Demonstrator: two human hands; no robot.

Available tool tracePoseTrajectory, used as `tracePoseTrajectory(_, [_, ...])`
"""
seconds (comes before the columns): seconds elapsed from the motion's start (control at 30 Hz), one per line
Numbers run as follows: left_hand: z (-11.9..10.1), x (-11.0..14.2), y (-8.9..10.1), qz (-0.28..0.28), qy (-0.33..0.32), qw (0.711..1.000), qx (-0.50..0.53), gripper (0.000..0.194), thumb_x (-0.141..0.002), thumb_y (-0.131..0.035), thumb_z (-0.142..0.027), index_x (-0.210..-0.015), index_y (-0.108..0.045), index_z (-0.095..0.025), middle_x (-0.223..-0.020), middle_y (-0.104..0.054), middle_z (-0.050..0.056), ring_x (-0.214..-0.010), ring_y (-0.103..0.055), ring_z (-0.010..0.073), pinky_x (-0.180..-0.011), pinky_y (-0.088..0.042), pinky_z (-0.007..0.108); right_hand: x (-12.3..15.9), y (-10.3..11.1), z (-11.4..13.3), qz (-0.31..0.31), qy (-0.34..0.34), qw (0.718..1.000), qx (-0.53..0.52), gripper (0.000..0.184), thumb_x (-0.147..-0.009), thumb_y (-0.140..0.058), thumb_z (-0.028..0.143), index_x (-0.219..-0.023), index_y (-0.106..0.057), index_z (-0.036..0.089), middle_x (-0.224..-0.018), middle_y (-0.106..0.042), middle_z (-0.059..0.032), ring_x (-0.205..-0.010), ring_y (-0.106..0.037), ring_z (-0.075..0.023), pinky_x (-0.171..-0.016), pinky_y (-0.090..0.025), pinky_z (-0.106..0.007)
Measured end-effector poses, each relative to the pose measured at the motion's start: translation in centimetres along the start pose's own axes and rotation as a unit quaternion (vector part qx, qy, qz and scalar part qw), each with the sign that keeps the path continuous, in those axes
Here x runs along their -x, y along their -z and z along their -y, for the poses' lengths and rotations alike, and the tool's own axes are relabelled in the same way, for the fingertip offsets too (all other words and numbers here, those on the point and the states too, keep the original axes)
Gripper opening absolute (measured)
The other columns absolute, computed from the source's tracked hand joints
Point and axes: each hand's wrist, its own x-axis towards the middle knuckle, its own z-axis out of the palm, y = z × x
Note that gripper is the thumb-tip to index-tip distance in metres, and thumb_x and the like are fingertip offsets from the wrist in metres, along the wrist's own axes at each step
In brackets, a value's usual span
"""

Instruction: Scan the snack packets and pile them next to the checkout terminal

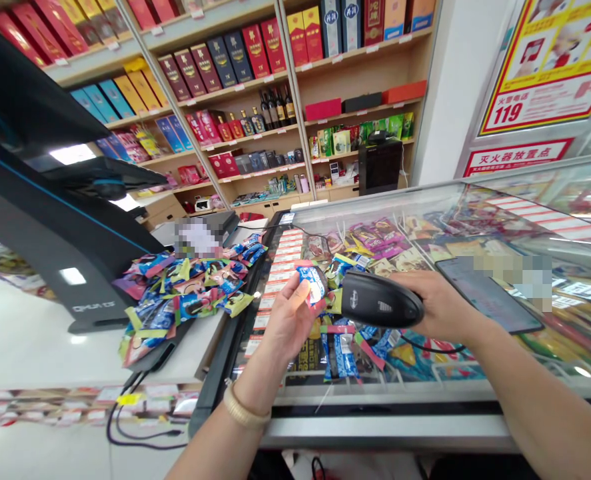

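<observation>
Between the thumb and fingers of my left hand point(290, 317) is a small blue and pink snack packet point(311, 283). My right hand point(438, 303) is wrapped round a black barcode scanner point(380, 300), whose head points left toward that packet. The scanner hides part of my right fingers. Several similar snack packets point(342, 350) lie on the glass top below and beside the scanner. A larger heap of snack packets point(195, 287) covers the counter to the left of my left hand.
The glass-topped freezer point(365, 393) stretches under both hands, with a tablet point(490, 293) on its right part. A dark checkout terminal point(50, 200) stands at left. Black cables point(120, 413) hang below the counter. Shelves of boxed goods point(225, 60) line the back.
</observation>
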Motion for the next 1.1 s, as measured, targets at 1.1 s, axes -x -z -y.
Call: tracePoseTrajectory(1.1, [-7.3,0.4,14.8,-0.057,-0.256,0.483,-0.835,0.039,-0.082,-0.059,-0.009,-0.118,-0.072,-0.021,-0.124,-0.069,0.015,-0.114,-0.066,0.0330,-0.102,-0.052,0.051,2.4,-0.7,-6.2,-0.066,-0.053,0.990,0.115,0.025,-0.080,-0.068,0.038,-0.099,-0.077,0.025,-0.095,-0.080,-0.0098,-0.084,-0.077,-0.0289,-0.078,-0.062,-0.038])
